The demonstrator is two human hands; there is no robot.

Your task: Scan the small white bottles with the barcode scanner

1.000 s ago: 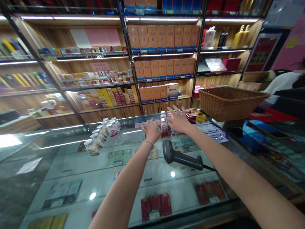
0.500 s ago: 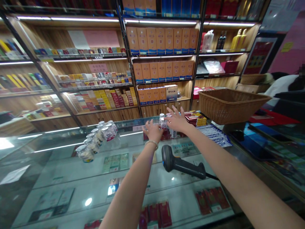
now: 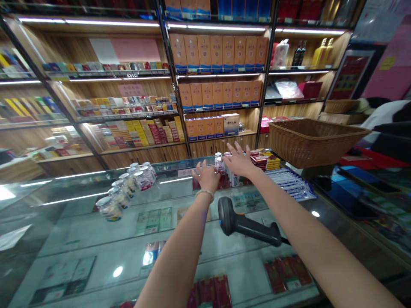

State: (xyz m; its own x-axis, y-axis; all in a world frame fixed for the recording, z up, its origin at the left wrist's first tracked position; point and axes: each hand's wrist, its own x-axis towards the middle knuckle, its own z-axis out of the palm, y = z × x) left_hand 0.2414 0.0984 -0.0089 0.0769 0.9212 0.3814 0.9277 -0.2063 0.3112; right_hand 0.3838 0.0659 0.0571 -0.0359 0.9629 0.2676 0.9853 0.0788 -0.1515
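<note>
Near mid-frame, jars (image 3: 219, 165) are flanked by the left hand (image 3: 206, 177) and right hand (image 3: 240, 162), apart, fingers spread; contact cannot be judged. By a fingertip's nudge, a jar might be toppled.

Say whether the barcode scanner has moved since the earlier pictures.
No: the barcode scanner keeps its place against the red packs beneath the glass counter.

I face wooden shelves (image 3: 73, 49) lit by white light strips (image 3: 221, 28); a pink wall (image 3: 382, 83) rises right, beyond my glass tabletop (image 3: 128, 246).
</note>
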